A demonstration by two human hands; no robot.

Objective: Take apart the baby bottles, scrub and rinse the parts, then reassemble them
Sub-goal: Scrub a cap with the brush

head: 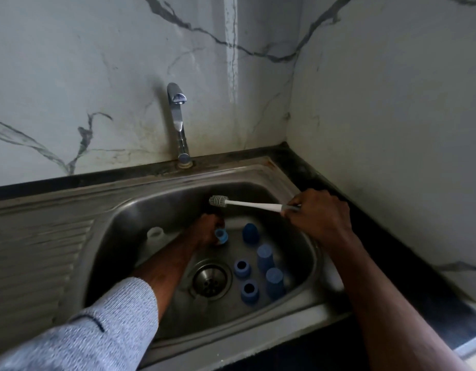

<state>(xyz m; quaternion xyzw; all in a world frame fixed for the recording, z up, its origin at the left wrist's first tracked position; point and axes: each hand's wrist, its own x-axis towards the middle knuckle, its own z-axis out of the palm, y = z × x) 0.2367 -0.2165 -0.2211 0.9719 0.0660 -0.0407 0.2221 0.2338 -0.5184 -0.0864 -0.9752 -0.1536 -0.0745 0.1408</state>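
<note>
Inside the sink [261, 180], the left hand [204, 231] is covering most of a blue ring [220, 233], so the grip itself is not showing. The right hand [318, 214] is hiding the brush handle's [254, 204] end. A pale bottle [154, 233] by the sink's left wall is blurring into the steel. The frame's bottom edge is cutting off both forearms.
</note>
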